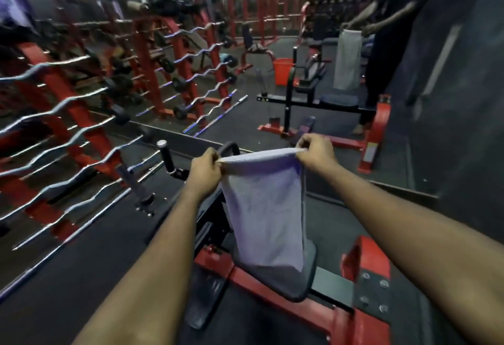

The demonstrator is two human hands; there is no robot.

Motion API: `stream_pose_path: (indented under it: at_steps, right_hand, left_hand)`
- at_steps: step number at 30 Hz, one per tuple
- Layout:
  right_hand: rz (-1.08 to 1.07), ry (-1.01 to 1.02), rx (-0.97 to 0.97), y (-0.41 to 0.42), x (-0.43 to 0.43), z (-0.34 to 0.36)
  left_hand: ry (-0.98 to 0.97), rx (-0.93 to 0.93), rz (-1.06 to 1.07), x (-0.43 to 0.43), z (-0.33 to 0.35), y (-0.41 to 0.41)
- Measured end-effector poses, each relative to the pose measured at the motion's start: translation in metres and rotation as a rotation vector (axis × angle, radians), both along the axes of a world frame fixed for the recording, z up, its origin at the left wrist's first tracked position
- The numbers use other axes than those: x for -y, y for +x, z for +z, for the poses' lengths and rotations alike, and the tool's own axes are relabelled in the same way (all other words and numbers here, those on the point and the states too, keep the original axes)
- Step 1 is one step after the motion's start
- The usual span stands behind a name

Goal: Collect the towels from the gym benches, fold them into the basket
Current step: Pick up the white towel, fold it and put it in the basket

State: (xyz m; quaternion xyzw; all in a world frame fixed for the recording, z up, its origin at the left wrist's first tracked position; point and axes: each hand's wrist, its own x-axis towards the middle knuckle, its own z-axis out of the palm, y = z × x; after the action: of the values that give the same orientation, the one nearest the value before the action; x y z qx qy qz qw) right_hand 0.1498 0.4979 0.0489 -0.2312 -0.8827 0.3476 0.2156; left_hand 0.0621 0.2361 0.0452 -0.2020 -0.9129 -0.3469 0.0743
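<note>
A pale lilac towel (266,208) hangs in front of me, stretched by its top edge. My left hand (206,168) pinches the top left corner and my right hand (317,151) pinches the top right corner. The towel's lower end drops onto the grey pad of a red-framed gym bench (297,287) below it. An orange basket (283,70) stands on the floor far ahead. The whole view is blurred.
A red rack of curved chrome barbells (81,132) fills the left side. Ahead lies a black and red bench (313,99). At the right a mirror shows a person holding a hanging towel (347,58). Dark floor (95,249) lies to my left.
</note>
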Motion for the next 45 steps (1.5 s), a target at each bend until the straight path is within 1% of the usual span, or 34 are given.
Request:
stream_pose_path:
  at_steps: [4, 7, 10, 16, 19, 21, 23, 26, 30, 32, 33, 34, 37, 38, 40, 41, 43, 45]
  right_hand:
    - [-0.058, 0.003, -0.06, 0.003, -0.015, -0.022]
    - [-0.08, 0.002, 0.007, 0.018, -0.014, -0.05]
    - [-0.088, 0.014, 0.127, 0.041, -0.006, -0.094]
    - [-0.03, -0.077, 0.456, 0.092, 0.019, -0.185]
    - [0.025, -0.165, 0.599, 0.103, 0.022, -0.226]
    - [0.032, -0.227, 0.629, 0.1, 0.017, -0.253]
    - [0.04, -0.265, 0.649, 0.088, 0.011, -0.267]
    - [0.005, -0.282, 0.602, 0.054, -0.007, -0.284]
    - [-0.029, -0.324, 0.471, -0.008, -0.037, -0.319]
    - [-0.122, -0.372, 0.388, -0.038, -0.048, -0.34]
    - [-0.185, -0.381, 0.387, -0.046, -0.049, -0.346]
    - [-0.235, -0.38, 0.438, -0.054, -0.049, -0.358]
    - [-0.32, -0.425, 0.753, -0.053, -0.04, -0.402]
    - [-0.33, -0.465, 0.81, -0.047, -0.034, -0.414]
    - [-0.344, -0.518, 0.841, -0.036, -0.021, -0.434]
    - [-0.358, -0.54, 0.823, -0.032, -0.015, -0.441]
    - [-0.378, -0.639, 0.762, -0.029, -0.009, -0.45]
    - [-0.342, -0.721, 0.76, -0.03, -0.006, -0.45]
  left_hand:
    - [0.02, 0.007, -0.049, -0.02, -0.02, -0.01]
    - [-0.014, 0.088, -0.075, -0.019, -0.042, -0.006]
    - [-0.07, 0.219, -0.142, -0.01, -0.078, 0.005]
    - [-0.205, 0.426, -0.202, 0.005, -0.165, 0.035]
    - [-0.197, 0.615, -0.226, 0.006, -0.203, 0.043]
    - [-0.216, 0.721, -0.225, 0.001, -0.224, 0.04]
    - [-0.257, 0.739, -0.204, -0.007, -0.241, 0.028]
    - [-0.302, 0.648, -0.145, -0.025, -0.268, -0.005]
    - [-0.192, 0.555, -0.059, -0.059, -0.307, -0.054]
    - [-0.146, 0.548, -0.009, -0.074, -0.333, -0.075]
    - [-0.149, 0.573, 0.007, -0.078, -0.344, -0.08]
    - [-0.18, 0.623, 0.018, -0.082, -0.361, -0.084]
    - [-0.371, 0.84, 0.102, -0.082, -0.404, -0.072]
    - [-0.416, 0.899, 0.127, -0.081, -0.414, -0.064]
    - [-0.424, 0.98, 0.149, -0.081, -0.429, -0.047]
    - [-0.406, 0.997, 0.155, -0.082, -0.434, -0.04]
    - [-0.359, 1.0, 0.158, -0.082, -0.439, -0.033]
    - [-0.349, 0.964, 0.135, -0.079, -0.434, -0.03]
